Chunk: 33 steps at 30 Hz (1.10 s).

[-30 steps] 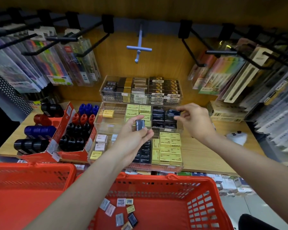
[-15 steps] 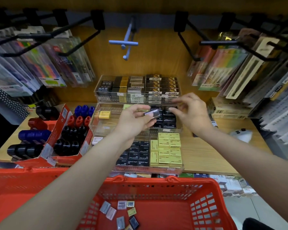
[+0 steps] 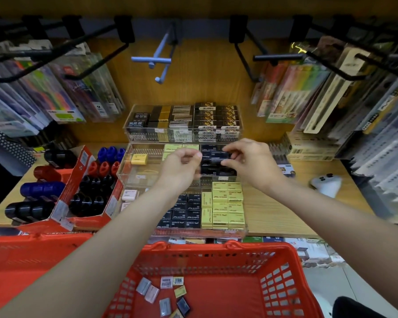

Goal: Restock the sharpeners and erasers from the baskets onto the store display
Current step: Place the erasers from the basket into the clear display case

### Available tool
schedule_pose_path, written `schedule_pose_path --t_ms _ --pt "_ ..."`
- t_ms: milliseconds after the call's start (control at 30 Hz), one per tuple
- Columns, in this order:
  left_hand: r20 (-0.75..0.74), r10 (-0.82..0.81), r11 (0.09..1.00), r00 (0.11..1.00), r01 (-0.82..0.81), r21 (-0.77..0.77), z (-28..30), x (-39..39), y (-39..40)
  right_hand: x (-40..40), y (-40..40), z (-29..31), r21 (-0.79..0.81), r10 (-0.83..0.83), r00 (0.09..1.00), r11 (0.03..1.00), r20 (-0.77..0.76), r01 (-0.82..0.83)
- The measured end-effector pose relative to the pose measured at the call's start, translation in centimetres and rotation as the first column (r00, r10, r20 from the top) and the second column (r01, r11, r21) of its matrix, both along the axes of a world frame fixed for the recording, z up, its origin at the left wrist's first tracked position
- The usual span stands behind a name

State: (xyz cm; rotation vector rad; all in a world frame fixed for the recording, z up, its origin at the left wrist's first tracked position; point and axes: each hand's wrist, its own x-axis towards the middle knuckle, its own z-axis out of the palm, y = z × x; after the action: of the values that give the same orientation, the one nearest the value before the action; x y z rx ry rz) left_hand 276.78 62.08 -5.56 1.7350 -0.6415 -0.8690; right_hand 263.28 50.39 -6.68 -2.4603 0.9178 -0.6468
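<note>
Centrally, a black eraser (image 3: pixel 218 154) is pinched by the thumb and fingertips of the right hand (image 3: pixel 251 165) over the right-hand compartment of the middle clear display tray (image 3: pixel 133 177), just above the stack of black erasers (image 3: pixel 216 171) already in it. The left hand (image 3: pixel 182 171) hovers just beside it, fingers curled narrowly with the fingertips close to the eraser's left end; whether they touch it cannot be told. Yellow erasers (image 3: pixel 182 148) fill the compartment to the left of the black stack, and a single yellow eraser (image 3: pixel 138 159) lies alone in the tray's leftmost compartment. Behind, toward the back edge of the tabletop (image 3: pixel 274 214), an upper clear tray (image 3: pixel 182 123) holds black, gold and barcode-labelled boxes. Toward the front edge, a lower clear tray (image 3: pixel 201 230) carries rows of black and yellow erasers, partly hidden by the left forearm. At the left edge of the tabletop, red cardboard display boxes (image 3: pixel 87 187) hold black, blue and red sharpeners (image 3: pixel 94 184). Near the right edge lies a white object (image 3: pixel 326 183). Below the front edge, a red basket (image 3: pixel 216 255) contains several loose wrapped erasers (image 3: pixel 166 292); a second red basket (image 3: pixel 32 249) stands beside it on the left. Packaged pens hang on hooks (image 3: pixel 278 57) above both sides.
</note>
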Motion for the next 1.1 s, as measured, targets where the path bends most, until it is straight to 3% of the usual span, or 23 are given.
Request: schedule_pose_path --t_ms 67,133,200,367,567,667,733,767,833,900,1000,1100 --pt "0.380 -0.097 0.992 0.920 0.057 0.115 -0.5 0.3 0.8 0.3 -0.3 -0.3 0.050 -0.080 0.994 0.995 -0.078 0.084" --pt "0.654 -0.244 0.967 0.717 0.126 0.222 -1.4 0.4 1.8 1.0 -0.3 -0.6 0.129 -0.134 0.984 0.980 -0.116 0.149" --pt "0.739 -0.331 0.943 0.586 0.193 0.270 -2.2 0.6 2.5 1.7 -0.1 -0.8 0.177 -0.179 0.977 0.964 -0.113 0.197" --pt "0.816 -0.397 0.914 0.419 0.260 0.311 -3.3 1.8 3.4 3.1 0.3 -0.9 0.095 -0.200 0.974 0.973 -0.107 0.211" --pt "0.791 -0.459 0.886 0.404 0.281 0.370 -3.1 2.1 3.2 3.5 0.6 -0.7 0.078 -0.196 0.973 0.975 -0.123 0.206" --pt "0.769 -0.436 0.898 0.467 0.279 0.340 -2.6 1.2 4.5 1.7 2.6 -0.2 0.000 -0.197 0.980 0.980 0.039 0.197" --pt "0.833 -0.335 0.932 0.440 0.283 0.225 -2.3 0.4 6.8 -0.1 5.7 0.3 -0.011 -0.217 0.962 0.975 0.164 0.221" --pt "0.843 -0.314 0.937 0.436 0.284 0.202 -2.4 -0.1 8.3 -1.1 7.8 0.1 0.031 -0.208 0.957 0.978 0.205 0.206" --pt "0.778 -0.416 0.906 0.471 0.288 0.310 -3.3 -1.3 11.7 -3.0 12.3 -1.3 0.154 -0.166 0.961 0.979 0.220 0.134" --pt "0.651 -0.594 0.802 0.473 0.288 0.523 -4.9 -2.5 15.0 -4.8 16.3 -4.0 0.283 -0.124 0.986 0.955 0.111 0.089" --pt "0.366 -0.804 0.534 0.470 0.299 0.791 -9.3 -4.0 20.0 -8.0 20.5 -9.9 0.548 -0.004 0.962 0.821 -0.274 0.160" --pt "0.133 -0.864 0.341 0.486 0.371 0.864 -14.2 -5.4 23.7 -10.9 22.6 -15.1 0.570 0.242 0.730 0.786 -0.639 0.239"
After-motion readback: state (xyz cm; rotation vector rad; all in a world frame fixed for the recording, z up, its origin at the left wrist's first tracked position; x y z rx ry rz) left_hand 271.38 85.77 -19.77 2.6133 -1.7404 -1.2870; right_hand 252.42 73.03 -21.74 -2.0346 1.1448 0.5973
